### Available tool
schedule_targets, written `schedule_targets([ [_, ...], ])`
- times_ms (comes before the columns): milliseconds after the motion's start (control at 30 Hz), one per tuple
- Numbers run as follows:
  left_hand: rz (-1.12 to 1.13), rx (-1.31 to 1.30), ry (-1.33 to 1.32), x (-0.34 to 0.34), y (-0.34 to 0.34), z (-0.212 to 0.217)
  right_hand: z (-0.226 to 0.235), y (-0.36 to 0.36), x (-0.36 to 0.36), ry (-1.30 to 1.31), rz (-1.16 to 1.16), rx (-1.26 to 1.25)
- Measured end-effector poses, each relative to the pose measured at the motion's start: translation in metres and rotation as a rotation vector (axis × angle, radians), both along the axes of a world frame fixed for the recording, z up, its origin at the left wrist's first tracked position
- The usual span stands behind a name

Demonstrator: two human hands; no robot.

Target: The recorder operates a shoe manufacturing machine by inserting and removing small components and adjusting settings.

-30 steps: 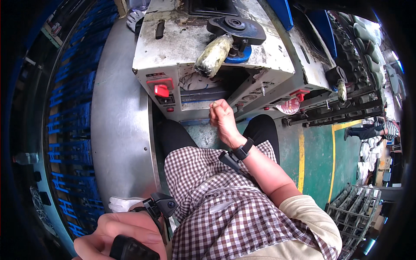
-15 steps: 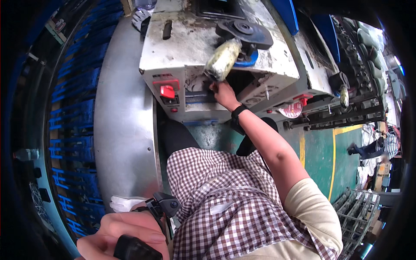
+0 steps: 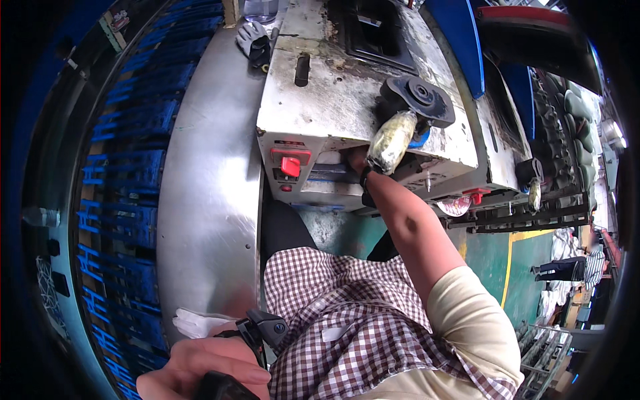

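My right hand (image 3: 357, 159) reaches into a dark recess at the front of a worn grey-white machine (image 3: 320, 100), beside its red switch (image 3: 290, 165). The fingers are hidden inside the recess and behind a tape-wrapped lever handle (image 3: 392, 140). A dark watch (image 3: 365, 185) sits on that wrist. My left hand (image 3: 200, 370) is at the bottom edge, closed around a black object (image 3: 223, 388), with a black strapped device (image 3: 263, 330) at its wrist. A checked apron (image 3: 360, 320) covers my lap.
A curved stainless steel panel (image 3: 207, 200) runs along the left of the machine, with blue crates (image 3: 113, 200) beyond it. A grey glove (image 3: 253, 40) lies at the top and a white cloth (image 3: 197, 323) near my left hand. Another person (image 3: 567, 270) stands on the green floor at far right.
My right hand has risen from in front of the machine's lower panel and gone into the recess under its top. The left hand has stayed put.
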State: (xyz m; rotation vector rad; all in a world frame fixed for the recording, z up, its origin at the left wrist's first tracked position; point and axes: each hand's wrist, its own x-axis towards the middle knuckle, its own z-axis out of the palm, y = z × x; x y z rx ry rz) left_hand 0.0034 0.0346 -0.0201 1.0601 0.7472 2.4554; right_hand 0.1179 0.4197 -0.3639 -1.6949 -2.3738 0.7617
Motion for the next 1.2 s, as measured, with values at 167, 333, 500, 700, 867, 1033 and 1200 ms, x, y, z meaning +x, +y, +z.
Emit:
schedule_targets([
  [167,0.13,-0.015,0.036,-0.005,0.008,0.005,-0.006,0.009,-0.006,-0.001,0.06,0.0],
  [333,0.184,-0.042,0.052,-0.009,0.018,-0.001,-0.018,0.016,0.004,-0.026,0.069,-0.003],
  [500,0.099,-0.05,0.113,-0.015,0.012,-0.003,-0.025,0.017,0.005,-0.037,0.075,-0.001],
  [700,0.243,-0.029,0.225,-0.013,0.015,0.0,-0.029,0.025,0.013,-0.056,0.085,0.0],
  [867,0.025,-0.03,0.244,-0.021,-0.004,-0.001,-0.022,0.029,0.019,-0.07,0.079,0.027],
  [1033,0.062,-0.001,0.31,-0.02,-0.004,-0.002,-0.027,0.028,-0.002,-0.074,0.088,0.055],
  [1200,0.158,0.104,0.311,-0.021,0.003,-0.003,-0.027,0.032,0.007,-0.076,0.104,0.074],
])
